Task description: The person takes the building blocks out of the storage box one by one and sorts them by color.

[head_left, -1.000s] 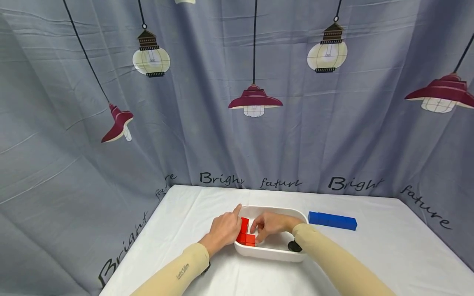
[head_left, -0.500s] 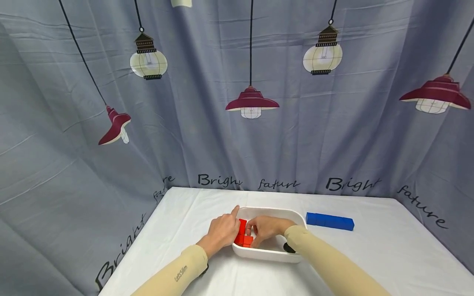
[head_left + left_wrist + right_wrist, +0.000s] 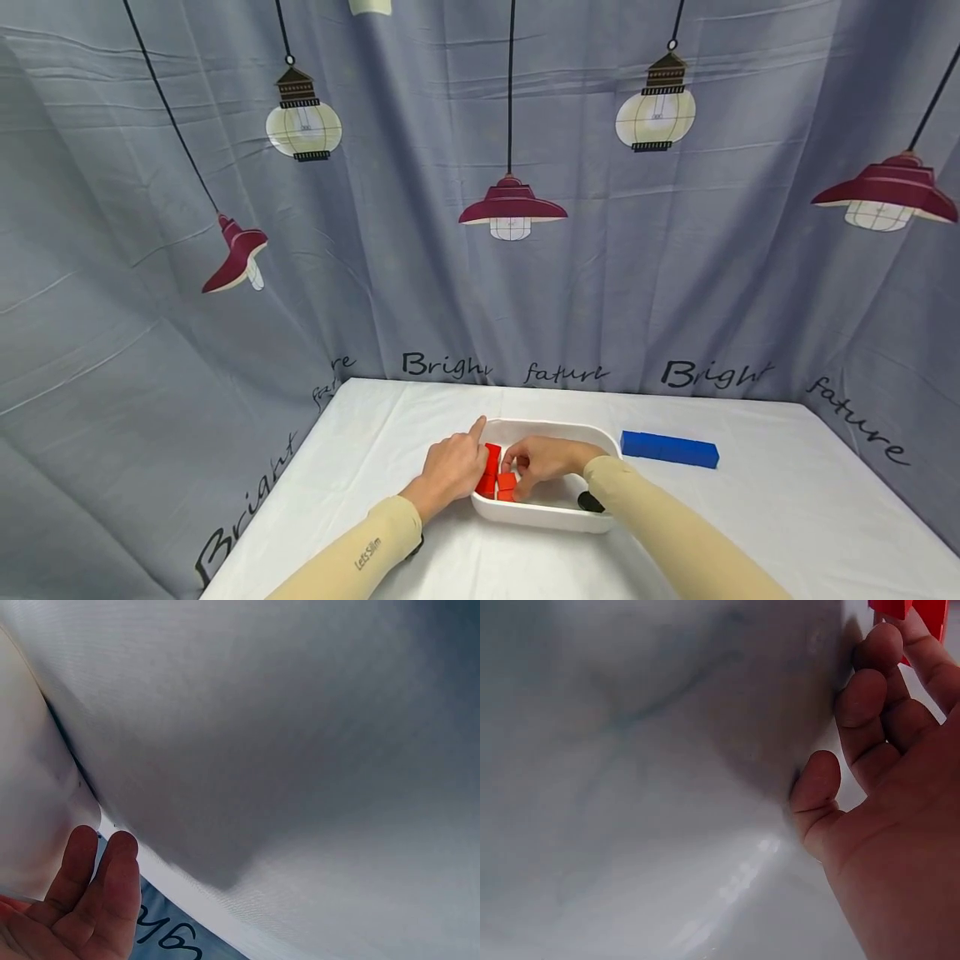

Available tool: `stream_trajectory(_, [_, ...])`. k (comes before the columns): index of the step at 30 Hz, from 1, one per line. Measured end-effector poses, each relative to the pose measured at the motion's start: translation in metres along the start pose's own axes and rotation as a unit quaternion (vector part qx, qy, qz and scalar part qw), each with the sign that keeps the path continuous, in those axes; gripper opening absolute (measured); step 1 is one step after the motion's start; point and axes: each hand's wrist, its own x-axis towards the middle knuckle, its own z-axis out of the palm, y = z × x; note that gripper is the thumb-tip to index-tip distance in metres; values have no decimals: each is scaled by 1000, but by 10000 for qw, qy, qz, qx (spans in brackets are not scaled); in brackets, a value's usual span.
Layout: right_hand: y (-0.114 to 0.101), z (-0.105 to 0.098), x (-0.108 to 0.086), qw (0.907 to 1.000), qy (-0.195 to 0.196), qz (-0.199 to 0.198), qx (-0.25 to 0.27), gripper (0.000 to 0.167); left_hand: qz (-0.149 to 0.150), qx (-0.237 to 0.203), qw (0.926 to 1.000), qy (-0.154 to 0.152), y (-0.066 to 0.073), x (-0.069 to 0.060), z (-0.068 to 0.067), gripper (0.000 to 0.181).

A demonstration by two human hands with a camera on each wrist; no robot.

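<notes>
Closest to me, two pale yellow sleeves reach in over the surface covered in white cloth (image 3: 787, 500), the left sleeve (image 3: 360, 550) printed with small dark lettering, the right sleeve (image 3: 682, 533) slanting in from the other side. And here's the left hand (image 3: 450, 467), lying over the left end of a white, round-cornered, shallow tray (image 3: 547, 517), one finger pointing away along the rim; its grip is loose, fingers fairly straight outside the wall, thumb hidden from me. Inside the tray goes the right hand (image 3: 546, 458), and its grip is pinching: thumb and forefinger take a small, bright red, square-edged block (image 3: 507, 481), while the other fingers curl above the glossy floor. That block sits near the tray's front left corner, just beside a row of matching red blocks (image 3: 491, 457) along the left end, partly covered by the left hand. Under the right wrist there's a black rounded object (image 3: 590, 502); I can't tell whether it's worn or lying there. Beyond, outside the tray to the right, lies a long blue bar (image 3: 670, 449). Behind everything hangs a grey-blue fabric curtain (image 3: 420, 275) printed with maroon lamps, pale lanterns and black script.
</notes>
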Motion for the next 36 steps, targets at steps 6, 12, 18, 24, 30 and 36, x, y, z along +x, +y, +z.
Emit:
stream_trajectory(6, [3,-1,-2,9999,4,-81,92,27,-23,-15,10000,-60,0,-1,2,56])
stream_trajectory(12, [8,-4,-2,9999,89,-39,-102,25,-31,-44,10000,-44,1,2,3,57])
stream_trajectory(18, [11,-6,-1,10000,-17,1,-27,23,-8,-29,10000,-6,0,1,2,57])
stream_trajectory(24, [8,-8,-2,9998,-191,39,99,36,12,0,10000,43,0,0,1,57])
stream_trajectory(30, [7,-8,-3,9994,-216,-18,285,37,-22,-1,10000,32,0,1,1,57])
stream_trajectory(36, [9,-7,-2,10000,-31,14,64,35,-66,-27,10000,-21,0,0,1,57])
